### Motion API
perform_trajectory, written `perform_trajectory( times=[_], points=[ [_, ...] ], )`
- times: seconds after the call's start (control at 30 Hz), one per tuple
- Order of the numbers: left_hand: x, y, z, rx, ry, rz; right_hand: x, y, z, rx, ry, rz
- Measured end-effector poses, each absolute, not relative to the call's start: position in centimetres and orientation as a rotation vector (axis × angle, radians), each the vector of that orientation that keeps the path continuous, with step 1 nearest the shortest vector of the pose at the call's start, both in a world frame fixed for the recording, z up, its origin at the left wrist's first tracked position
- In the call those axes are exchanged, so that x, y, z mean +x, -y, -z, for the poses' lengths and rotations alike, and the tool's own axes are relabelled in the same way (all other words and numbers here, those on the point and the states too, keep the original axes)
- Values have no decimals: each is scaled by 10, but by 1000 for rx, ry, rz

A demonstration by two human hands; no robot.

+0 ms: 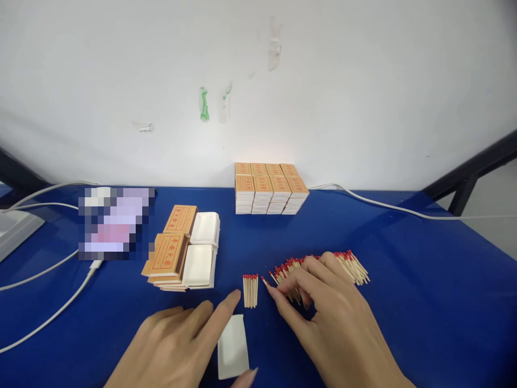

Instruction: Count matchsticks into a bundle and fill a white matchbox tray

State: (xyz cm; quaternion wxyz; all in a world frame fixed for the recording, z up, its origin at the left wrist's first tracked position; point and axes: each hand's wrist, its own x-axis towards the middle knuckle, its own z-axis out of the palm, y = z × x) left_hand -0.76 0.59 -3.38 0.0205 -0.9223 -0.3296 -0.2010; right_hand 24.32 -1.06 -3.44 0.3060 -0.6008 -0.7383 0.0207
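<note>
Pinched between the thumb and forefinger of my right hand (329, 310) is a red-tipped match (265, 281). Behind and under that hand spreads a pile of loose matches (355, 268), partly hidden by the fingers. A short row of matches (250, 292) lies side by side, heads pointing away from me. My left hand (177, 339) has its forefinger stretched out just left of this row and its thumb apart, with nothing held. Between its forefinger and thumb, a white matchbox tray (233, 347) lies on the blue table; the thumb is near the tray's lower edge.
Stacked matchbox sleeves (165, 253) stand at the left, beside stacked white trays (200, 264). A block of matchboxes (270, 188) stands against the wall. A blurred-out phone-like object (117, 221) with a white cable (60, 310) lies far left. Another cable (383, 207) runs at right.
</note>
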Motion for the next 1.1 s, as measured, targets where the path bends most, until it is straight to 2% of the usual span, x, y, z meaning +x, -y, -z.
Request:
perform_trajectory(
  times=[0.13, 1.1],
  points=[
    [-8, -7, 34, -2876, 1017, 623, 243, 12, 33, -1579, 1957, -126],
    [-6, -5, 37, -2878, 1021, 625, 240, 6, 34, -1608, 2012, 59]
  ],
)
